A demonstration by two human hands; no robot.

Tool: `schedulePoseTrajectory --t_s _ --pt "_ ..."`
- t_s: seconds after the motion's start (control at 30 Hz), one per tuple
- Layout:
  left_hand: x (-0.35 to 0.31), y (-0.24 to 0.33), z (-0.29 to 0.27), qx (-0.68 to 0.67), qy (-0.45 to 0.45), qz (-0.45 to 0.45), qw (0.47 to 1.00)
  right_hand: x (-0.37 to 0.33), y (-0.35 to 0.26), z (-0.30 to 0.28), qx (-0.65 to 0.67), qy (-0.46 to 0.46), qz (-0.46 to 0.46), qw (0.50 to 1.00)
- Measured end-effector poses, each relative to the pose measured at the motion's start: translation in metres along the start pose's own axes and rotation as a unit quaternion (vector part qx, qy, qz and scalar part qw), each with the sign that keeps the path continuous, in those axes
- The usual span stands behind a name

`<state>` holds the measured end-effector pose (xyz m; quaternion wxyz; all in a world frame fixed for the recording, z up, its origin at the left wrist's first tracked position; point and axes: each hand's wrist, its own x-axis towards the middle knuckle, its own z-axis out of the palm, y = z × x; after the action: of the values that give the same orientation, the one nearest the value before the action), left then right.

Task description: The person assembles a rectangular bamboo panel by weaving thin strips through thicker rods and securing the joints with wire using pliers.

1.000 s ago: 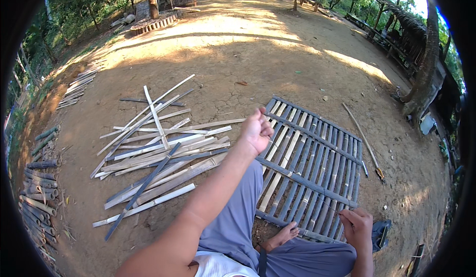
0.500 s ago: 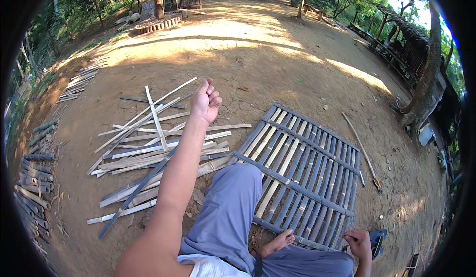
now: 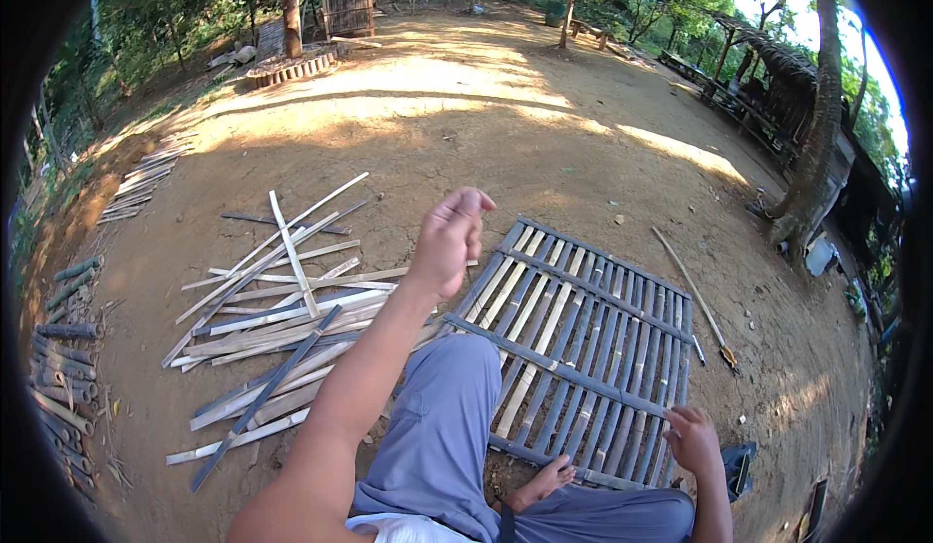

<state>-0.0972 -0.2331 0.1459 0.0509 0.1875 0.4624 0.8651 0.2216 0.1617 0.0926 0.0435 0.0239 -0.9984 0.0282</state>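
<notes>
A bamboo slat panel (image 3: 583, 373), dark and pale strips laid across darker crosspieces, lies on the ground before my bent legs. My left hand (image 3: 450, 244) is raised near the panel's far left corner, fingers curled and pinched together. Whatever it may hold is too small to make out. Low at the panel's right edge, my right hand (image 3: 694, 439) has its fingers bent inward, close to the end of a crosspiece; their tips are partly hidden. My bare foot (image 3: 539, 487) rests against the near edge of the panel. To the left, loose bamboo strips (image 3: 267, 397) lie in a crossed pile.
Cut bamboo tubes (image 3: 68, 368) are stacked at the far left, with more strips (image 3: 146, 178) beyond. A thin pole (image 3: 692, 290) lies right of the panel. Beside my right hand sits a dark object (image 3: 741, 467). A tree trunk (image 3: 816, 164) and thatched shelter (image 3: 777, 57) stand at right.
My left hand has come down and to the right, over toward the panel. My right hand has risen slightly along the panel's right edge. The whole view has shifted a little.
</notes>
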Motion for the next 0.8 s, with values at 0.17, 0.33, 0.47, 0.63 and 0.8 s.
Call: schedulePoseTrajectory --t_s 0.17,0.33,0.47,0.63,0.8 --pt "-0.065 -0.025 0.096 0.291 -0.239 0.094 0.921 0.070 -0.079 -0.065 0.337 0.223 0.012 0.915" --pt "-0.108 -0.040 0.146 0.252 -0.235 0.146 0.927 0.095 -0.129 -0.068 0.622 0.222 0.027 0.750" --pt "-0.116 -0.059 0.152 0.238 -0.204 0.159 0.936 0.088 -0.128 -0.051 0.732 0.206 0.038 0.648" --pt "-0.121 -0.070 0.163 0.240 -0.185 0.163 0.939 0.085 -0.132 -0.053 0.775 0.187 0.093 0.597" --pt "-0.127 -0.081 0.168 0.256 -0.172 0.158 0.938 0.084 -0.128 -0.053 0.786 0.181 0.088 0.585"
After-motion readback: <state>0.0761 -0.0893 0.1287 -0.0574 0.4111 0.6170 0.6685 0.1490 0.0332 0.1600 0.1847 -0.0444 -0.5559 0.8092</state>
